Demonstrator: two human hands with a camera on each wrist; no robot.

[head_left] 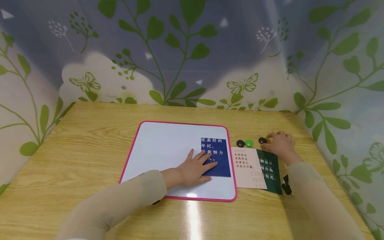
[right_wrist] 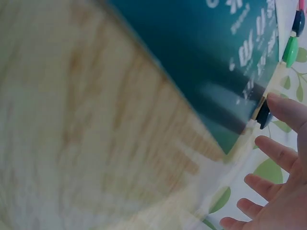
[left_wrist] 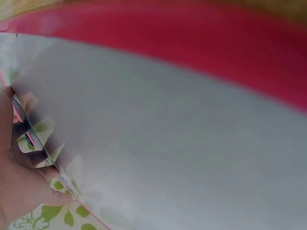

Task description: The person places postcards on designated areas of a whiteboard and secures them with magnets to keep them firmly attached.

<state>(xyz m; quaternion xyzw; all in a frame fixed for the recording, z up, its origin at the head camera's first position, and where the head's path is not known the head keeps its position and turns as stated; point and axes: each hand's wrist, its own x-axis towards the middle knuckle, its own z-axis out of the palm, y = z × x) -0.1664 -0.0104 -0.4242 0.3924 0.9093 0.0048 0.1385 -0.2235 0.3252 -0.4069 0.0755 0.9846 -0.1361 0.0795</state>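
A navy card (head_left: 220,168) with white characters lies on the right part of a pink-edged whiteboard (head_left: 163,140). My left hand (head_left: 194,168) rests on it with fingers spread, covering part of the lettering and reaching onto the bare board. At the right, my right hand (head_left: 280,146) is beside a black round magnet (head_left: 262,140), thumb and index finger on either side of it. In the right wrist view the thumb is at the magnet (right_wrist: 264,115), while the other fingers are spread apart; whether it touches is unclear.
Another black magnet (head_left: 240,143) and a green magnet (head_left: 249,143) sit side by side. Below them a pink card (head_left: 246,176) overlaps a dark green card (head_left: 273,183). A small black object (head_left: 286,189) lies near the right forearm. Patterned fabric (head_left: 168,50) encloses the wooden table (head_left: 90,140).
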